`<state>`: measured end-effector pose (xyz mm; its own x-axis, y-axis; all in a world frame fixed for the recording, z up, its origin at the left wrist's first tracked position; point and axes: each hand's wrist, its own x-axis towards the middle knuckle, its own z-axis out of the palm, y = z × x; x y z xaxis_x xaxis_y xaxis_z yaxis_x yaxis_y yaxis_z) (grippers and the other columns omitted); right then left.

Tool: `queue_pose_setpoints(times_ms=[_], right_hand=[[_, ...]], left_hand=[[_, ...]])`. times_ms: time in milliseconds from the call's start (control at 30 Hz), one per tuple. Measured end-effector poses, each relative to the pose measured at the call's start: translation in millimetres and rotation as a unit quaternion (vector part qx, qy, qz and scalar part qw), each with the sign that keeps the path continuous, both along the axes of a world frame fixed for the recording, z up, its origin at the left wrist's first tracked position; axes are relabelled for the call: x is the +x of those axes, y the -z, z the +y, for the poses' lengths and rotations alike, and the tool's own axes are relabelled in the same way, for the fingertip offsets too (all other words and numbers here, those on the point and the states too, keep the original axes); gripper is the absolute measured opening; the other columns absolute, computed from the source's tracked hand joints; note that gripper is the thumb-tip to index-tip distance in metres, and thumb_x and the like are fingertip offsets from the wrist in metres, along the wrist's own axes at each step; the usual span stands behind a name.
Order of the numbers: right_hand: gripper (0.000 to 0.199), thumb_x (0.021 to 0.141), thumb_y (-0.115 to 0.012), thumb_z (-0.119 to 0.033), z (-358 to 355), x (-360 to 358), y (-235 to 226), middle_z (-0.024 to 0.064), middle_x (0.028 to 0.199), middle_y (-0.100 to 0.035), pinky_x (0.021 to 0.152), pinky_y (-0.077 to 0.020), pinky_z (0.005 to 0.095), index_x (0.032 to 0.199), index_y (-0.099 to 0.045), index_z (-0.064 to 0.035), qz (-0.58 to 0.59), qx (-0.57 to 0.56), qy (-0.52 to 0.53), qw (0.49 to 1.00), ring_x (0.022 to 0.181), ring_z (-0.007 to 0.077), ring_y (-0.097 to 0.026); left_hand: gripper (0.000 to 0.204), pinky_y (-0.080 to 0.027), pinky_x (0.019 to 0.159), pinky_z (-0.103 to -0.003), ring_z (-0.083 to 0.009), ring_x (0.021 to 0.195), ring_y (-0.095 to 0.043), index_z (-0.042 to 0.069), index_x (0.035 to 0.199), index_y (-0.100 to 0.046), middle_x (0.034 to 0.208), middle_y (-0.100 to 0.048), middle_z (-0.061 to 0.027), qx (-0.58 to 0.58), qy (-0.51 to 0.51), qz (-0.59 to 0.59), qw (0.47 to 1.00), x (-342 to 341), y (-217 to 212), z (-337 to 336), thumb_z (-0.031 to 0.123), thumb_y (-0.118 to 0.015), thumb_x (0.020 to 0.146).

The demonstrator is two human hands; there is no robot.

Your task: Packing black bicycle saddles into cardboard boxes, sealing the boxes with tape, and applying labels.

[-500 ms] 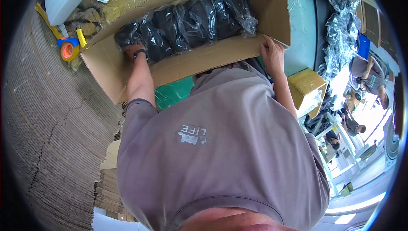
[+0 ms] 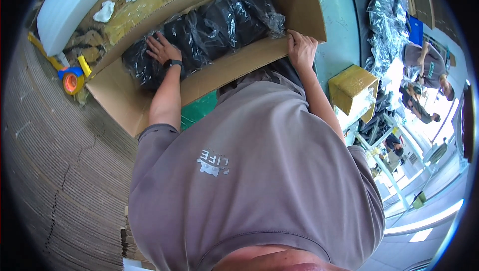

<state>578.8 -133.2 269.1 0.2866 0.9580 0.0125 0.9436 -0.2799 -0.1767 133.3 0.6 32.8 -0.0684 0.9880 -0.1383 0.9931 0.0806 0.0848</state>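
Note:
A long open cardboard box (image 2: 234, 67) stands in front of me, holding a row of several black bundles (image 2: 212, 21) in clear plastic bags. My left hand (image 2: 164, 53), with a black band at the wrist, lies spread on the bundles toward the left end. Its fingers are stretched out and grasp nothing. At the right end of the box's near wall, my right hand (image 2: 302, 50) has its fingers bent over the top edge, close to the corner. Its thumb is partly hidden.
Flat cardboard (image 2: 55, 141) is stacked at the left, beside a tape dispenser (image 2: 72, 81). A white foam piece (image 2: 67, 14) and crumpled tissue (image 2: 104, 11) lie beyond. On the right are a yellow box (image 2: 344, 89), plastic-wrapped goods (image 2: 386, 19) and people (image 2: 426, 64) farther off.
My left hand has come up from the box's left end and now lies flat on top of the bundles. The right hand still rests at the box's near right corner. The whole view has shifted slightly.

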Motion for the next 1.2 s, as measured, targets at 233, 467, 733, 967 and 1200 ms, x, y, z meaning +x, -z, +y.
queue_pose_setpoints(times_ms=[233, 467, 733, 967, 1200], right_hand=[[0.019, 0.102, -0.067, -0.024, 1.3, -5.0, -4.3, 0.009, 0.101, -0.082, 0.105, -0.0466, 0.0462, 0.108, -0.081, -0.0143, -0.002, 0.021, 0.001, 1.0, 0.1, 0.0267, -0.077], [0.015, 0.1, -0.068, -0.021, 15.5, -7.2, -8.2, 0.0099, 0.093, -0.08, 0.101, -0.0472, 0.0469, 0.105, -0.081, -0.0144, 0.0, 0.046, -0.01, 0.999, 0.093, 0.0273, -0.075], [0.011, 0.096, -0.072, -0.018, -1.6, 6.4, -20.4, 0.0084, 0.093, -0.079, 0.099, -0.0466, 0.0475, 0.101, -0.08, -0.0125, 0.022, 0.074, -0.015, 0.997, 0.091, 0.0279, -0.074], [0.008, 0.094, -0.072, -0.017, -8.0, 16.1, -25.1, 0.0068, 0.084, -0.074, 0.095, -0.0467, 0.0467, 0.098, -0.077, -0.0116, 0.044, 0.065, -0.05, 0.996, 0.085, 0.0285, -0.069], [0.007, 0.09, -0.074, -0.016, -5.4, 31.6, -40.9, 0.0045, 0.084, -0.069, 0.094, -0.0473, 0.0451, 0.096, -0.074, -0.012, 0.046, 0.098, -0.071, 0.992, 0.086, 0.0259, -0.067]], left_hand=[[0.059, -0.021, 0.133, -0.068, -0.0336, 0.169, -0.023, 0.011, 0.152, -0.065, 0.178, -0.035, -0.0158, -0.07, 0.339, -0.176, 0.921, 109.6, -38.1, -4.5, 0.025, -0.071, 0.095], [0.051, -0.028, 0.129, -0.068, -0.0353, 0.161, -0.04, 0.011, 0.15, -0.067, 0.177, -0.038, -0.0169, -0.25, 0.236, -0.02, 0.939, 197.9, -46.3, 53.8, 0.025, -0.06, 0.101], [0.107, -0.023, 0.134, -0.064, -0.0533, 0.169, -0.006, 0.039, 0.175, -0.033, 0.189, 0.003, -0.0101, -0.274, 0.41, -0.08, 0.866, 273.8, -43.8, 12.9, 0.044, -0.086, 0.082], [0.099, -0.022, 0.136, -0.059, -0.0571, 0.166, -0.015, 0.036, 0.173, -0.04, 0.189, 0.004, -0.009, -0.389, 0.343, -0.103, 0.849, 310.0, -31.6, 48.2, 0.059, -0.08, 0.085], [0.054, -0.06, 0.104, -0.046, -0.0362, 0.122, -0.076, 0.003, 0.139, -0.073, 0.14, -0.074, -0.0248, -0.281, 0.451, -0.308, 0.789, 291.6, -153.9, 86.3, 0.035, -0.079, 0.096]])
